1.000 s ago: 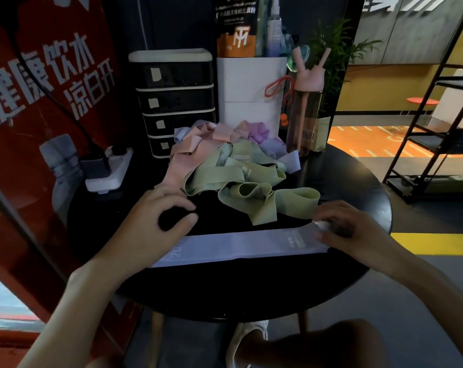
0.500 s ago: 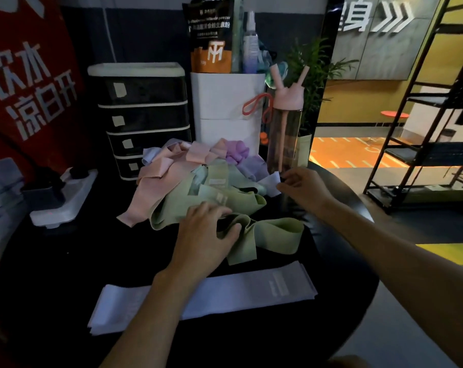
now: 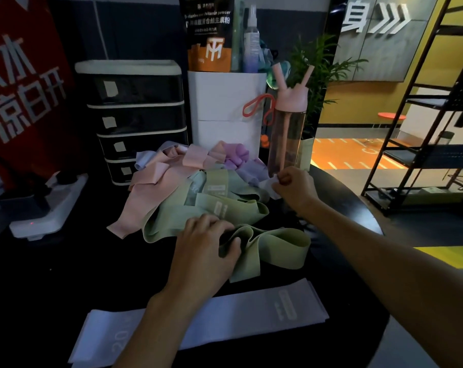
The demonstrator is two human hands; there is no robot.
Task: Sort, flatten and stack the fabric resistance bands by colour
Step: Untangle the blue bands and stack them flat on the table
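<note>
Hands no longer rest on the flattened lavender band (image 3: 251, 312), which lies flat along the near edge of the worktop (image 3: 65, 274), apart from the pile (image 3: 198, 181). Both hands are now at the pile, further back. The left hand (image 3: 206, 251) sits on the near side of the pile, its grip closed round a fold of the green band (image 3: 275, 248). The right hand (image 3: 295, 187) is at the far right of the pile, just beside the pink bottle (image 3: 286, 144), its grip clamped, thumb against forefinger, on the end of a loose lavender band (image 3: 269, 188). Judgement: the first lavender band is placed, and the step in hand is extraction of a second of that colour. The left hand probably anchors the green fabric against the pull. Pink bands (image 3: 150, 187) and purple bands (image 3: 235, 155) lie tangled on the far side.
</note>
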